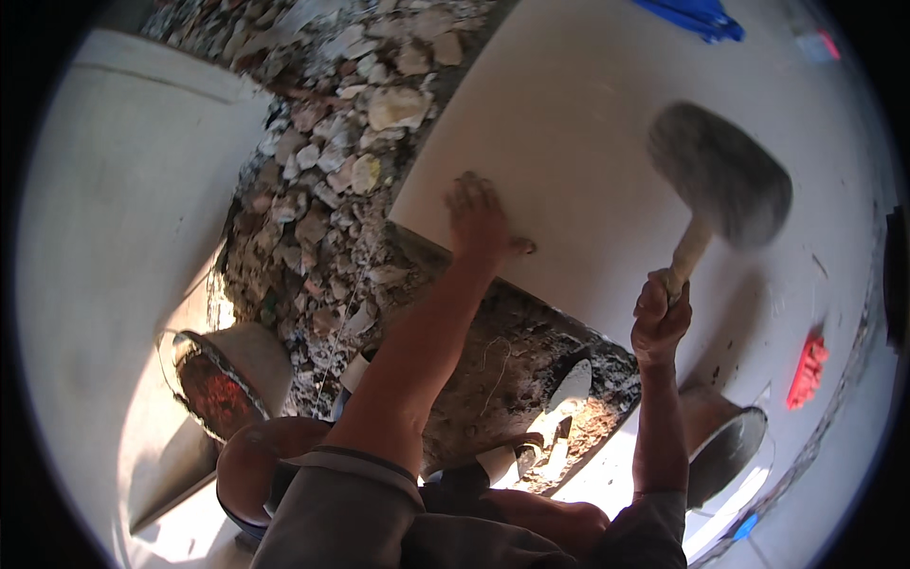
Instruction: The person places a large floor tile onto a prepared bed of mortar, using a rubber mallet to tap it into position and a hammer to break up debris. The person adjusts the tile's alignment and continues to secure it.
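I have the left hand [477, 218] open, fingers a little apart and thumb out to the side, palm down on the big pale tile [578, 142] close to its near left corner; it grips nothing. The right hand [661, 318] is closed around the wooden handle of a mallet [720, 175], whose dark head is blurred and lies over the right part of the tile in my view; I can't tell how high it is. Left of the tile is broken rubble [327, 190], and beyond that another pale slab [123, 190]. Along the tile's near edge I see a patch of dark dirt [483, 370], partly hidden by the left forearm. One bucket [261, 365] sits left of the tile and nearer me, another bucket [716, 422] toward its near right. A blue cloth [697, 14] lies at the tile's far side, a red thing [808, 370] to the right.
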Demonstrator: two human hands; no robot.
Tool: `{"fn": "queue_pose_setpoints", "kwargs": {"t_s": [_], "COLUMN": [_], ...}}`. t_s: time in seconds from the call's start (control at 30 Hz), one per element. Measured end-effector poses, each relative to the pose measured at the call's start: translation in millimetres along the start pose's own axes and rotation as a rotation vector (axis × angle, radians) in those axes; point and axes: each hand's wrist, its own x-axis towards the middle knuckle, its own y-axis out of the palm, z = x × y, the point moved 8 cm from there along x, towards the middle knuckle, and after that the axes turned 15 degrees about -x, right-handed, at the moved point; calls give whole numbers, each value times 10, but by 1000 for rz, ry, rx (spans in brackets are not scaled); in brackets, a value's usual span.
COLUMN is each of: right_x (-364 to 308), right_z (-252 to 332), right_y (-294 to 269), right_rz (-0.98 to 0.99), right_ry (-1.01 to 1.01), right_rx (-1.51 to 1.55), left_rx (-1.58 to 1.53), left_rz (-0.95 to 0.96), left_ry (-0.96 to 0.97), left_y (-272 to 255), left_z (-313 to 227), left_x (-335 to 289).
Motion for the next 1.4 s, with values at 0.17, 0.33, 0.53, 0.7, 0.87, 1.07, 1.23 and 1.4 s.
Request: {"fn": "queue_pose_setpoints", "kwargs": {"t_s": [0.17,0.33,0.53,0.7,0.87,1.07,1.23,1.4], "right_x": [318,618,793,793,746,604,562,634], "right_z": [-319,-473,-242,-166,-26,131,181,-378], "right_y": [506,570,859,954,1184,979,962,1241], "right_rz": [307,194,342,296,476,477,436,248], "right_ry": [-27,128,-91,-1,-157,17,123,458], "right_rx": [-626,45,-480,-116,-437,-484,-332,380], "left_rx": [13,-13,-102,-173,-188,-192,-195,-223], "left_rz": [52,56,32,27,2,31,-21,-37], "left_ry": [-36,-27,-33,-16,-26,-18,32,22], "left_y": [-50,-112,-74,-38,-50,-27,-24,18], "left_z": [-33,-56,-30,-19,-9,14,66,52], "left_x": [46,5,37,4,-6,32,2,19]}}
